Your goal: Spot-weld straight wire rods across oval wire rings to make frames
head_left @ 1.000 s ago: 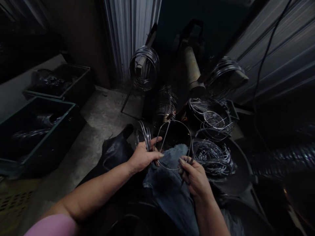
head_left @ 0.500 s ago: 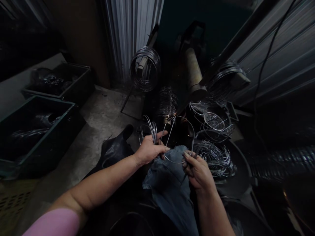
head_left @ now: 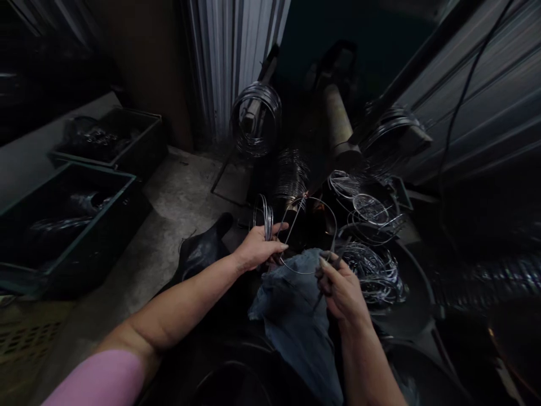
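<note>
My left hand grips a small bundle of thin wire rings and also holds a large single wire loop with a straight wire piece across it. My right hand is closed around small dark pliers, whose jaws sit near the loop's lower right edge. Below both hands, a blue denim cloth lies over my lap. Part of the loop's lower edge passes in front of this cloth, and my fingers hide the part of the loop at my left hand.
Wire coils hang on spindles ahead, and heaps of wire fill dark basins to the right. Two green-rimmed crates stand left on a concrete floor. Corrugated metal sheeting and a ribbed hose border the space.
My left hand has risen and moved right, carrying the ring bundle and loop with it. My right hand has shifted slightly, and the whole view has turned a little.
</note>
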A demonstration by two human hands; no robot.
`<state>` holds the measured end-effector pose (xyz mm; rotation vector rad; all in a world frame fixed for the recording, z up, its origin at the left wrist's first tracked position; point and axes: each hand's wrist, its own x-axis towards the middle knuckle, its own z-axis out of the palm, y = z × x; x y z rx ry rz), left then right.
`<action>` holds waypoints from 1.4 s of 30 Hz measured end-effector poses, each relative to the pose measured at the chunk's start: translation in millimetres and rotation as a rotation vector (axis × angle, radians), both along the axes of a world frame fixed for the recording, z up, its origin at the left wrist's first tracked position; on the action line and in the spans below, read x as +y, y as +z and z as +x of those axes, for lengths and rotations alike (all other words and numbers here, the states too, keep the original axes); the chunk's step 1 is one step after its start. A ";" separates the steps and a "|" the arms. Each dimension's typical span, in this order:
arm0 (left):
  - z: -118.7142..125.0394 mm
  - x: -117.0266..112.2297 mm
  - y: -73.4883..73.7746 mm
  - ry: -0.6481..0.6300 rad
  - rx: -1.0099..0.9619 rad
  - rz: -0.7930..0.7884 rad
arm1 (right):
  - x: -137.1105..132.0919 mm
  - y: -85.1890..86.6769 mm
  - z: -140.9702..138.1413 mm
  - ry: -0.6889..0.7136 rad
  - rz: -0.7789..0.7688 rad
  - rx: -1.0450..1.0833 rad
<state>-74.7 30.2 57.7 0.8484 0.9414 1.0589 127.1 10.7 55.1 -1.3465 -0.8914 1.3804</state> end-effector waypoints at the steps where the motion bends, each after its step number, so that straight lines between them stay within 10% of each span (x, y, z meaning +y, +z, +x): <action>1: -2.0 -2.4 -0.8 0.011 -0.001 -0.001 | -4.5 -3.1 2.4 -0.048 0.056 0.000; 5: -11.9 -20.1 -6.0 0.051 -0.036 -0.016 | -38.7 -36.3 15.0 -0.309 0.214 -0.160; 9: -22.9 -37.7 -11.3 0.082 -0.060 -0.099 | -67.8 -59.3 21.3 -0.188 0.129 -0.334; 16: -29.1 -49.6 -10.6 0.130 -0.038 -0.132 | -55.6 -20.9 23.9 -0.029 0.269 -0.321; 23: -32.8 -55.5 -11.7 0.058 -0.011 -0.121 | -62.7 -47.0 48.1 -0.047 0.354 -0.667; 36: -33.9 -58.5 -14.8 0.100 -0.048 -0.158 | -60.8 -56.2 53.7 -0.013 0.322 -0.693; 42: -32.1 -57.4 -17.6 0.129 -0.046 -0.159 | -60.9 -25.5 42.8 0.049 0.372 -0.674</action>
